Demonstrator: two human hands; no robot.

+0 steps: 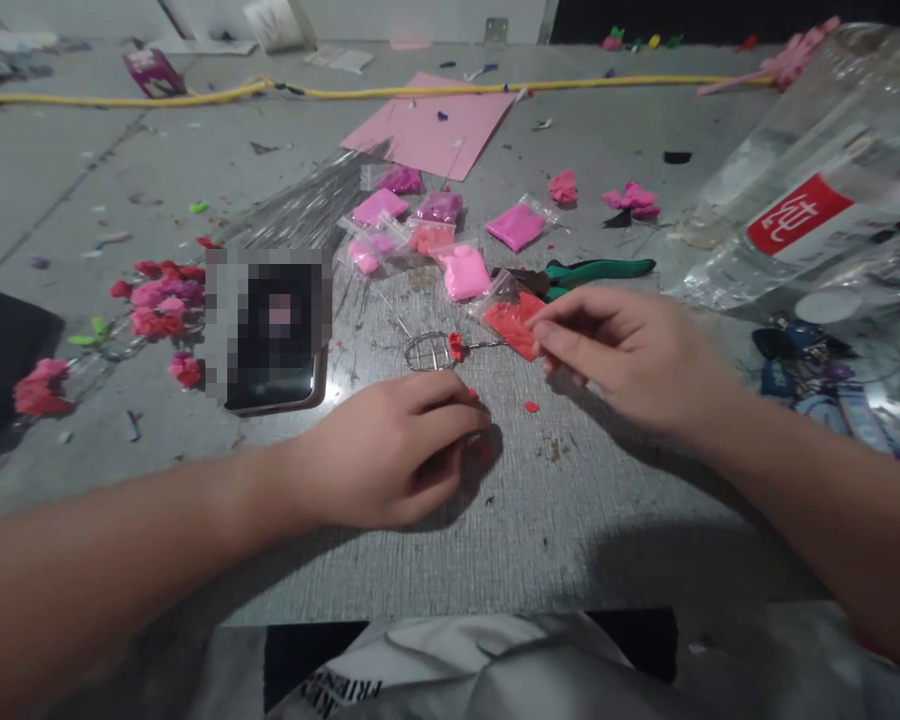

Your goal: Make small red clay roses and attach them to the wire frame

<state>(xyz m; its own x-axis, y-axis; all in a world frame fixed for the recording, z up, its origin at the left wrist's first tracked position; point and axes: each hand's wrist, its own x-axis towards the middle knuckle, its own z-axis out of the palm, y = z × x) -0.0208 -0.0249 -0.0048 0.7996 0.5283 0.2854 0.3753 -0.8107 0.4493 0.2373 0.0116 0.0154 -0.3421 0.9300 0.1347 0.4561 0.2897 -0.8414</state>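
Grey tabletop (330,570), scattered with scraps. Left hand (401,450) rests on it, fingers curled; contents hidden, so what it grips can't be made out. Right hand (622,350), thumb against fingers in a narrow pinch, holds the near right edge of the red clay packet (510,318), which lies just in front of the green-handled pliers (600,270). Wire loop (429,352) sits left of the packet, beside the red clay lump (456,346). Judgement: pinch lightly, pressing clear of the wire; keep clay off loose grit. Smallest: red fleck (531,407), between the hands.
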